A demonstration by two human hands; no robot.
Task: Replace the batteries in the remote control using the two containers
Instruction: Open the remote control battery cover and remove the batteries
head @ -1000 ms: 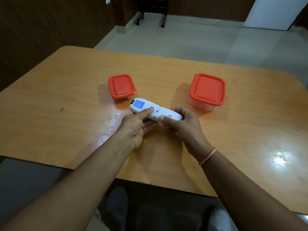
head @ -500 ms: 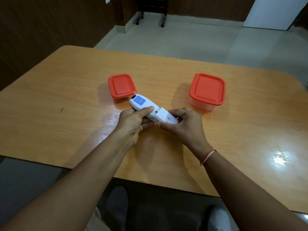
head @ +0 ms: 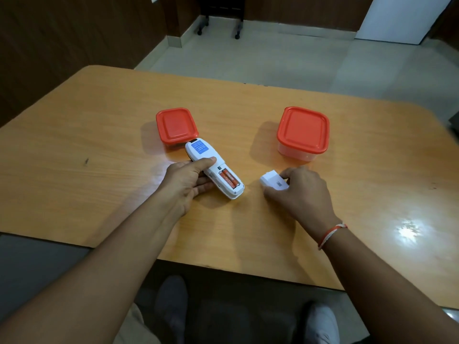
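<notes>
Orange cells: two batteries (head: 229, 180) sit in the open bay of the remote control (head: 213, 167), back up on the surface (head: 99, 135)
Left hand (head: 188, 181): wrapped round the remote's middle
Right hand (head: 299, 192): pinching the detached cover (head: 274, 182), well apart from the remote
Containers: small container (head: 176, 126) touching the remote's tip, large container (head: 303, 131) beyond the cover; both lidded
Risk: prised cells may spring out and roll off; used and fresh could get mixed

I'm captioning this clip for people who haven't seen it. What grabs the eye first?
The white remote, held at mid-table by the left hand, lies open with orange batteries showing. Beside it, the right hand holds the removed cover. Behind them stand two red-lidded containers, a small one and a bigger one.
</notes>
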